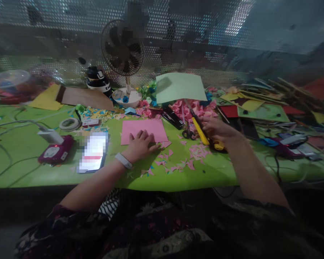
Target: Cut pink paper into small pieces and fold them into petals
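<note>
My left hand (141,144) lies flat with spread fingers on a pink sheet of paper (144,128), pressing its lower right part against the green table (151,183). A white band circles that wrist. To the right, my right hand (217,128) has its fingers curled at a yellow utility knife (200,131), whose tip points away and to the left. The inner side of that grip is partly hidden. Just below this hand lie yellow-and-black handles (218,145). Small pink paper scraps (198,151) are scattered between my hands, and dark-handled scissors (188,134) rest nearby.
A lit phone (93,153), a maroon power adapter (56,149) and a tape roll (69,124) are at left. Behind stand a fan (122,48) and a dark bottle (98,81). A pale green sheet (180,88) leans over pink folded pieces (205,108); a stapler (172,118) lies before it.
</note>
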A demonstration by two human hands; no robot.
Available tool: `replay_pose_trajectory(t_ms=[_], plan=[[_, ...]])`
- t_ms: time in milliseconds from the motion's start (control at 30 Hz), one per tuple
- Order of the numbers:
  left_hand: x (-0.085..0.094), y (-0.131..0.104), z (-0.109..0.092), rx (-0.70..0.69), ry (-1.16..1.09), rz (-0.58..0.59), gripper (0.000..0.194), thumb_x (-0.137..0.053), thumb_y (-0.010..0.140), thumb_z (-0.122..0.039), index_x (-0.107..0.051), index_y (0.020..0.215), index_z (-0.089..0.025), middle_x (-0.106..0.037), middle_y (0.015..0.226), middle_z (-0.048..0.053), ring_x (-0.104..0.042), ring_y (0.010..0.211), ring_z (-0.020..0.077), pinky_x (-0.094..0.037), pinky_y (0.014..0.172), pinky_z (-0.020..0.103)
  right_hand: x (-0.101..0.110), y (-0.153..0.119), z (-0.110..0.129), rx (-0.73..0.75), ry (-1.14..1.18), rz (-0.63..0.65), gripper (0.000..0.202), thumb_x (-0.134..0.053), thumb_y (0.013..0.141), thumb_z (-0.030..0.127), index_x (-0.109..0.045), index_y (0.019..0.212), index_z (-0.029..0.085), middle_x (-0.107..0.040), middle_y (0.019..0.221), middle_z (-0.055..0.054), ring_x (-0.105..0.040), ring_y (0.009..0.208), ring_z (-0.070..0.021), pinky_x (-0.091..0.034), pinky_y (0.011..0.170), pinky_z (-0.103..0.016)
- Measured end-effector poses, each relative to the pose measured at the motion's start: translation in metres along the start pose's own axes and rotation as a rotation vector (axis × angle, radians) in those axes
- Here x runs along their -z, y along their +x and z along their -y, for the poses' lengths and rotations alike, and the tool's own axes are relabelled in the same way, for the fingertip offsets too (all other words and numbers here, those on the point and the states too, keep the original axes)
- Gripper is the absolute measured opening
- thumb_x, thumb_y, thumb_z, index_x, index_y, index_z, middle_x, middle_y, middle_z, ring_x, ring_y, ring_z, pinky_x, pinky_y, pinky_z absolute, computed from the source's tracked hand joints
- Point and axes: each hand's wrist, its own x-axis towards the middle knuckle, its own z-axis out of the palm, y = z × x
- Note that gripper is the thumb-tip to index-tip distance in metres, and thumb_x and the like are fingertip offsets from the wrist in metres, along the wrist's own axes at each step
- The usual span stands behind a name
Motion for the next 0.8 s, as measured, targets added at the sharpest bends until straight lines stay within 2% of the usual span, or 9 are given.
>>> replay_pose_trajectory(t_ms=[100,167,233,300,367,467,533,600,800], plan=[[0.001,0.002,0.002,0.019,-0.023,0.01,0.074,-0.029,0.097,-0.067,-0.037,0.154,-0.021,-0.027,0.165,0.016,-0.018,0.154,0.0375,-0.02,0.117,0.07,-0.024,0.006,0.005,-0.099,0.454,0.289,0.058,-0.042,0.073,0.009,-0.051,0.13,0.014,-0.071,0.099,-0.014,-0.069,0.083,-0.0213,-0.058,0.082,-0.041],[0.0,0.003,0.002,0.02,-0.028,0.031,0.076,-0.027,0.098,-0.067,-0.032,0.157,-0.021,-0.019,0.168,0.015,-0.011,0.156,0.0363,-0.013,0.119,0.07,-0.035,0.012,0.004,-0.102,0.5,0.379,0.058,-0.045,0.072,0.012,-0.05,0.13,0.018,-0.07,0.105,-0.011,-0.069,0.086,-0.0213,-0.059,0.084,-0.044],[-0.001,0.003,0.001,0.018,-0.034,0.056,0.077,-0.026,0.098,-0.067,-0.027,0.159,-0.021,-0.015,0.169,0.015,-0.009,0.156,0.0354,-0.009,0.119,0.07,-0.043,0.018,0.002,-0.051,0.442,0.415,0.053,-0.043,0.078,0.017,-0.05,0.131,0.02,-0.069,0.112,-0.011,-0.068,0.09,-0.0213,-0.06,0.083,-0.045],[-0.003,0.003,0.0,0.029,-0.041,0.068,0.078,-0.027,0.097,-0.069,-0.023,0.161,-0.024,-0.014,0.169,0.014,-0.007,0.157,0.0354,-0.007,0.118,0.071,-0.048,0.02,0.001,-0.024,0.33,0.4,0.046,-0.038,0.089,0.026,-0.05,0.132,0.019,-0.07,0.113,-0.013,-0.069,0.087,-0.0218,-0.06,0.079,-0.043],[-0.005,0.003,-0.001,0.042,-0.044,0.059,0.079,-0.028,0.096,-0.071,-0.02,0.161,-0.027,-0.013,0.169,0.012,-0.006,0.157,0.0352,-0.006,0.119,0.071,-0.053,0.02,0.001,-0.024,0.149,0.333,0.048,-0.036,0.096,0.041,-0.052,0.134,0.017,-0.071,0.112,-0.015,-0.069,0.082,-0.023,-0.06,0.074,-0.039],[-0.007,0.002,-0.002,0.053,-0.04,0.037,0.08,-0.029,0.094,-0.073,-0.02,0.161,-0.03,-0.011,0.17,0.01,-0.005,0.157,0.0344,-0.005,0.12,0.069,-0.058,0.015,0.001,0.031,-0.244,0.16,0.062,-0.045,0.095,0.058,-0.05,0.141,0.017,-0.07,0.123,-0.017,-0.071,0.092,-0.0276,-0.057,0.077,-0.038],[-0.009,0.002,-0.002,0.058,-0.038,0.034,0.081,-0.029,0.093,-0.075,-0.021,0.161,-0.031,-0.012,0.17,0.009,-0.005,0.157,0.0343,-0.005,0.121,0.068,-0.06,0.011,0.001,0.106,-0.488,0.084,0.064,-0.044,0.097,0.057,-0.047,0.148,0.019,-0.064,0.137,-0.017,-0.068,0.11,-0.0318,-0.055,0.088,-0.04],[-0.011,0.002,-0.002,0.06,-0.034,0.032,0.082,-0.03,0.092,-0.076,-0.022,0.161,-0.031,-0.012,0.17,0.008,-0.005,0.157,0.035,-0.005,0.121,0.068,-0.062,0.008,0.0,0.125,-0.644,0.069,0.06,-0.04,0.1,0.05,-0.043,0.151,0.019,-0.06,0.142,-0.016,-0.063,0.12,-0.0337,-0.052,0.093,-0.042],[-0.012,0.002,0.0,0.052,-0.015,0.032,0.083,-0.032,0.092,-0.076,-0.022,0.161,-0.03,-0.01,0.17,0.009,-0.005,0.157,0.0365,-0.004,0.12,0.069,-0.064,0.006,0.001,0.058,-0.757,0.108,0.058,-0.036,0.102,0.047,-0.042,0.154,0.021,-0.068,0.13,-0.015,-0.067,0.11,-0.0342,-0.053,0.082,-0.04]])
